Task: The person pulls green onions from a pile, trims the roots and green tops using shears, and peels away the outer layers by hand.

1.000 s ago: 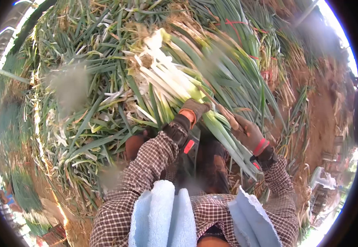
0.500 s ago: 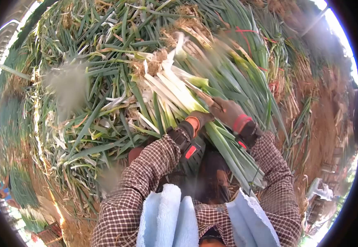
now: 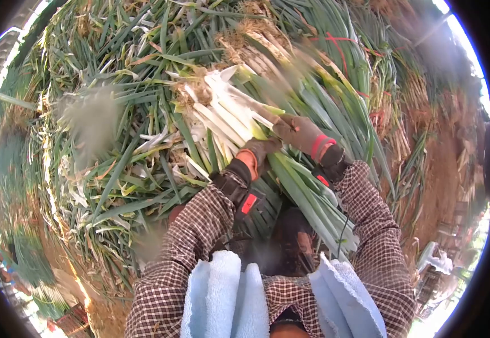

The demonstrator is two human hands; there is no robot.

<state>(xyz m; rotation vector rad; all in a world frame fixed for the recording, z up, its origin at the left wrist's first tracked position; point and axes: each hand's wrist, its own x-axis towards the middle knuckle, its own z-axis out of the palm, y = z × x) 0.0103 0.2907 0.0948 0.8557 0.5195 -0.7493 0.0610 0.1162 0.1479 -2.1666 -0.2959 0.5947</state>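
A bunch of green onions (image 3: 231, 121) with white stalks and long green leaves lies across my lap, roots pointing away. My left hand (image 3: 256, 151), in a brown glove, grips the bunch from below where white turns to green. My right hand (image 3: 301, 134), also gloved, is wrapped over the top of the same bunch just beside the left. Checked sleeves cover both arms, and each wrist carries a dark strap with a red patch.
A big heap of loose green onions (image 3: 132, 112) fills the ground ahead and to the left. Tied bundles with red string (image 3: 340, 48) lie at the upper right. Bare brown soil (image 3: 447, 163) is on the right. A light blue cloth (image 3: 222, 293) hangs below my chin.
My right hand moved up the bunch from the green leaves at the lower right to the white stalks beside my left hand. The bunch shifted slightly.
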